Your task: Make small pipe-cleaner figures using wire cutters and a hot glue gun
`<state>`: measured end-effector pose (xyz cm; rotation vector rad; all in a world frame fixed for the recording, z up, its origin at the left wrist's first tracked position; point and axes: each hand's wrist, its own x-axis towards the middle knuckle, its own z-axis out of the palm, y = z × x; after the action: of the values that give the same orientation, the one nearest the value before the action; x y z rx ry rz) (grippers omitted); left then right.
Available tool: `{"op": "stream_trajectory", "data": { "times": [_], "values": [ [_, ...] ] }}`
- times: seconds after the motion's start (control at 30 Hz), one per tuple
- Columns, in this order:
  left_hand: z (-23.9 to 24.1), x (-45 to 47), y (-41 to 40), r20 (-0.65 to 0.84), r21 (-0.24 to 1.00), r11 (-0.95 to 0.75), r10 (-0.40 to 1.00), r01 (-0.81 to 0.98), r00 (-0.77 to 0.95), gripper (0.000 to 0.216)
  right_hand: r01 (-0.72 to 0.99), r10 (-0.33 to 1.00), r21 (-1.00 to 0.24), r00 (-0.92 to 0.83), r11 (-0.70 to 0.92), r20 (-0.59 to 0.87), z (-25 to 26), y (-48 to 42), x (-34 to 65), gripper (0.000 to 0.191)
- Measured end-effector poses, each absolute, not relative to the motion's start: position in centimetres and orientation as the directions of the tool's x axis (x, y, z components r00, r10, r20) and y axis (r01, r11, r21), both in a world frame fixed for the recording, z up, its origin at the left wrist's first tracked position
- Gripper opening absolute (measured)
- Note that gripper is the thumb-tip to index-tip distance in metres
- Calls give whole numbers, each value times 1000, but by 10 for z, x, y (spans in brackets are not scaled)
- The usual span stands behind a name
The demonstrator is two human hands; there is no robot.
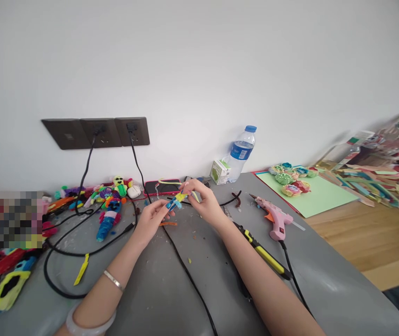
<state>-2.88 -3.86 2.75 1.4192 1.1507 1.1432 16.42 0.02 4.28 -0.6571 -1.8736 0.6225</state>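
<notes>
Both grips are pinched shut by the fingertips on the small blue and yellow fuzzy figure (175,201), my left hand (152,219) at its near end and my right hand (202,203) at its far end, just above the middle of the desk (171,303). So light a pinch could slip, I judge, dropping the figure onto the black cable (185,268) below; a harder squeeze might bend it.

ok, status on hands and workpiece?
Left hand and right hand both pinch blue-and-yellow craft piece above table. Black cable runs under them. Pink glue gun lies to the right.
</notes>
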Motion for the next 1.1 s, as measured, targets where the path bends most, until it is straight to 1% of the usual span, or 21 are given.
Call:
{"op": "stream_trajectory", "data": {
  "times": [0.07, 0.13, 0.2, 0.27, 0.3, 0.37, 0.43, 0.5, 0.9, 1.1],
  "values": [
    [28, -28, -38, 76, 993, -84, 993, 88, 85, 36, 176, 678, -661, -315, 730, 665, 45, -1, 164, 19],
    [26, -28, -37, 57, 997, -58, 998, 53, 22, 37, 189, 680, -655, -250, 732, 689, 47, -2, 164, 18],
    [24, -28, -36, 37, 999, -37, 998, 6, -48, 39, 187, 687, -662, -155, 726, 710, 48, -2, 165, 14],
    [22, -28, -35, 12, 999, -17, 995, -45, -100, 42, 183, 714, -692, -95, 698, 694, 48, -2, 166, 8],
    [21, -28, -34, 2, 998, -10, 993, -66, -115, 43, 183, 733, -711, -103, 678, 672, 47, -2, 166, 7],
    [20, -29, -34, -9, 996, -2, 992, -84, -127, 44, 190, 769, -746, -190, 638, 610, 47, -3, 164, 11],
    [20, -29, -34, -5, 997, -5, 992, -78, -124, 43, 194, 777, -762, -298, 618, 554, 46, -4, 162, 11],
    [20, -29, -35, -1, 998, -6, 994, -63, -111, 43, 193, 773, -767, -354, 612, 527, 45, -5, 159, 10],
    [30, -23, -41, -31, 999, 29, 998, -36, -45, 46, 147, 791, -808, -363, 571, 493, 44, -5, 159, 11],
    [29, -22, -41, -9, 1000, 9, 999, -13, -33, 44, 107, 769, -797, -368, 594, 523, 45, -5, 160, 12]
  ]
}}
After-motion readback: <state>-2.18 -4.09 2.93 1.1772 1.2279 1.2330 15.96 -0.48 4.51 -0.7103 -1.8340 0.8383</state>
